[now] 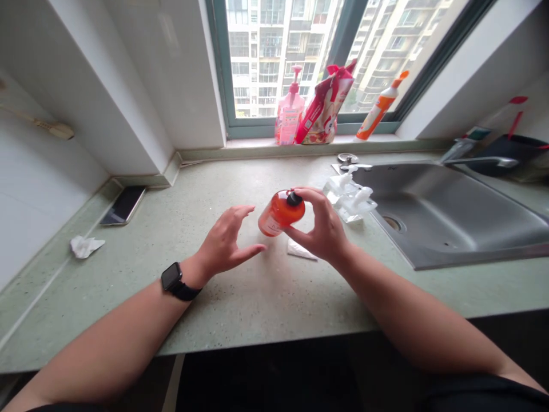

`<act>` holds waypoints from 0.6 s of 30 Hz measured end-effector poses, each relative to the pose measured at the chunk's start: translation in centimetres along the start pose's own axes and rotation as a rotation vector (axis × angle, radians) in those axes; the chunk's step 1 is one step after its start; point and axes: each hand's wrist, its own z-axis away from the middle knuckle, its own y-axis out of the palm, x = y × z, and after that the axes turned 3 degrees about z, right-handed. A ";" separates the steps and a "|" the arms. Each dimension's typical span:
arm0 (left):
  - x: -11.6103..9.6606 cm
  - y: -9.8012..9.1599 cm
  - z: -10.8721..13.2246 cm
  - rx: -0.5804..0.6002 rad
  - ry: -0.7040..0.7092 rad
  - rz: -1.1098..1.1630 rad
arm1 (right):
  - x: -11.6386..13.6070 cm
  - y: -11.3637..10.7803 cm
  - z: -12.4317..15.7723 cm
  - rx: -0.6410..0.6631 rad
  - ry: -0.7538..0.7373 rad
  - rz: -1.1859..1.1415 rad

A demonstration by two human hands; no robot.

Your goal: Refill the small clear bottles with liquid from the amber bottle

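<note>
An orange plastic bottle (278,214) with a black cap (294,198) hangs tilted above the speckled green countertop (240,303). My right hand (319,226) is shut on it, with fingers over the cap and thumb below. To its left, my left hand (225,240) stays open, fingers spread, just apart from the bottle and holding nothing. A small white paper scrap (301,250) lies under the bottle. Close to my right hand sits transparent packaging (348,197) with white pump parts.
A stainless steel sink (446,212) with a faucet (480,162) fills the right side. A smartphone (124,205) and crumpled tissue (86,246) lie at the left. A pink pump bottle (290,109), a red-and-white pouch (325,106) and an orange-capped bottle (380,109) stand on the windowsill.
</note>
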 end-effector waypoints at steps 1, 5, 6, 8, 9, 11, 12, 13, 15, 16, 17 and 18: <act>-0.1 0.0 0.0 0.006 0.022 0.006 | 0.8 0.2 0.2 0.019 -0.008 -0.053; -0.6 0.4 0.1 0.031 0.067 0.058 | 2.2 1.1 1.0 0.075 -0.018 -0.231; -0.6 0.5 0.1 0.036 0.065 0.065 | 2.3 1.2 1.1 0.091 -0.024 -0.263; -0.6 0.8 0.2 0.029 0.053 0.054 | 2.1 1.4 1.2 0.116 -0.037 -0.286; -0.5 0.8 0.2 0.025 0.041 0.040 | 1.9 1.3 1.2 0.121 -0.044 -0.274; -0.2 0.8 0.3 0.018 0.010 0.005 | 1.5 1.1 1.1 0.117 -0.053 -0.214; -0.1 0.8 0.4 0.010 -0.010 -0.017 | 1.3 1.0 1.0 0.111 -0.052 -0.180; 0.0 0.7 0.4 0.000 -0.029 -0.041 | 1.0 0.8 0.9 0.101 -0.045 -0.151; 0.2 0.5 0.4 -0.020 -0.057 -0.089 | 0.6 0.6 0.8 0.078 -0.015 -0.115; 0.2 0.5 0.4 -0.022 -0.062 -0.109 | 0.5 0.5 0.8 0.068 0.006 -0.102; 0.2 0.4 0.3 -0.017 -0.063 -0.126 | 0.4 0.5 0.7 0.064 0.028 -0.090; 0.1 0.4 0.3 -0.005 -0.060 -0.139 | 0.4 0.4 0.7 0.069 0.047 -0.078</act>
